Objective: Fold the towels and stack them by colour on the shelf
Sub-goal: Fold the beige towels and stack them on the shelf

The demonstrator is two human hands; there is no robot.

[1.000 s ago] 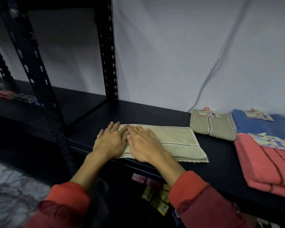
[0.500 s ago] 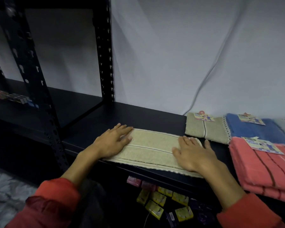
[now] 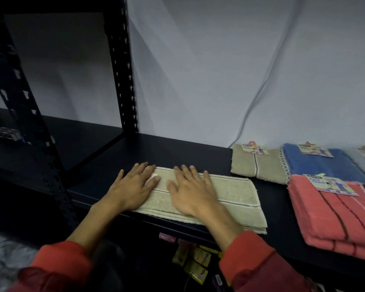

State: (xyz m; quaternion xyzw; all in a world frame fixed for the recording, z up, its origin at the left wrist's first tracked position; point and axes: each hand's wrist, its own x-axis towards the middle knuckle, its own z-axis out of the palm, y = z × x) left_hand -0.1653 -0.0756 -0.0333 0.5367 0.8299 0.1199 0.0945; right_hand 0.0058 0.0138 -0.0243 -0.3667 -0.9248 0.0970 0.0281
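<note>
- Beige towel (image 3: 230,197), folded into a long strip with thin dark stripes, lies flat on the black shelf (image 3: 177,152) at its front edge.
- Left hand (image 3: 133,186) and right hand (image 3: 193,194) press flat on the towel's left half, fingers straight.

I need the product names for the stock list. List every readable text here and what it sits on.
"Face Towel": card tag on the folded salmon-pink striped towel, tag at.
Card tags on the folded tan towel and folded blue towel: same design, too blurred to read.
Yellow packets under the black shelf: unreadable.
</note>
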